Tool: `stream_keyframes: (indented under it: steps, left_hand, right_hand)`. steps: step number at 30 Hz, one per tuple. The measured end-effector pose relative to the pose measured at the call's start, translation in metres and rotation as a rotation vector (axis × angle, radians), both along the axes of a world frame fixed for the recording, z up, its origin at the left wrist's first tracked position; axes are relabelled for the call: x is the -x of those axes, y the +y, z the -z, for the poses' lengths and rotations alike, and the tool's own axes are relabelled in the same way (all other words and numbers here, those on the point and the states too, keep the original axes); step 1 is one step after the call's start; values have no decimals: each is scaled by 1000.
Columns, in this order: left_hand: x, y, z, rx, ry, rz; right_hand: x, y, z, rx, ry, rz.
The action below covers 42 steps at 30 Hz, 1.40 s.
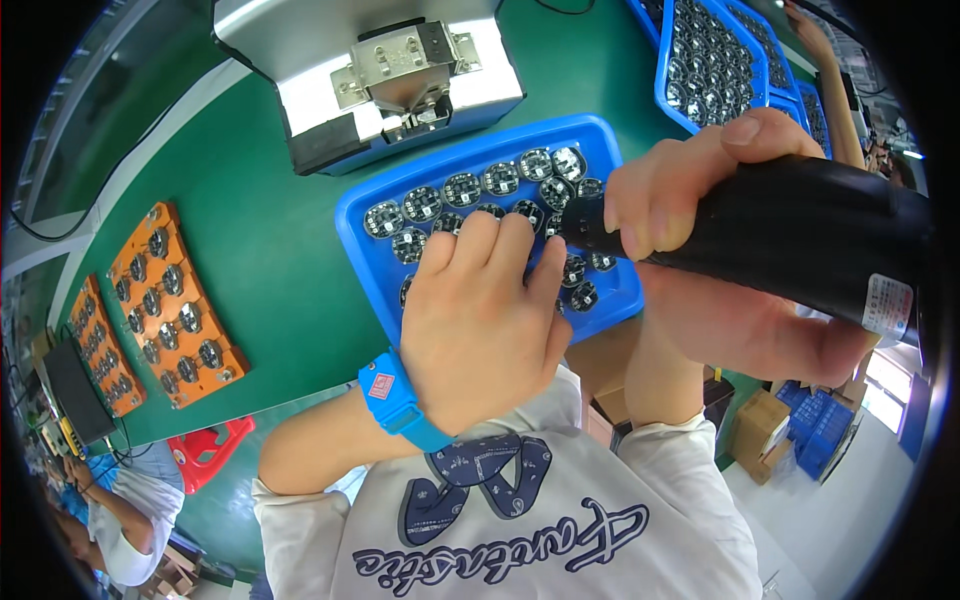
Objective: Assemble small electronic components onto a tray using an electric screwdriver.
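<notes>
A blue tray [352,232] in front of me holds several round dark circuit boards [421,204] with shiny edges. My left hand [485,320], wearing a blue wrist strap [405,410], reaches over the tray with its fingers bent down among the boards. Its fingertips are hidden, so what they grip cannot be made out. At the tray's right side, my right hand [690,200] is wrapped round a black electric screwdriver [790,225]. The tool lies nearly level, and its narrow nose points left over the boards, close to my left thumb. The tool's tip is partly hidden.
A metal-fronted machine [405,80] stands behind the tray on the green table [290,260]. Two orange fixtures [205,345] bearing round parts lie to the left. More blue trays [765,75] of boards sit at far right. Cartons [757,425] and other people are around.
</notes>
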State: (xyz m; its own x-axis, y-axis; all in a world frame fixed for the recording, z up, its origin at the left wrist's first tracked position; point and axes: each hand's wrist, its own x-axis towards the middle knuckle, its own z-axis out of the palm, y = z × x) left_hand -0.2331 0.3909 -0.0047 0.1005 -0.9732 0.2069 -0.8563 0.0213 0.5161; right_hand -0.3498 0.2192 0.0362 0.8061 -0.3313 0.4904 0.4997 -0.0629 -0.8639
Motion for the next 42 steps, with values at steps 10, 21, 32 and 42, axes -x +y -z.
stream_keyframes:
  steps: [10,21,32,42]
  left_hand:
    - [2,-1,-1,-10,-5,-4]
    - [3,1,-1,-18,-20,-9]
    - [1,-5,4,54,22,-17]
    - [2,-5,6,129,-13,-22]
  right_hand:
    - [0,-1,-2,-27,32,-20]
    - [-3,11,-7,-93,77,10]
    - [-2,16,17,-153,-68,33]
    - [0,2,-19,-273,-81,-25]
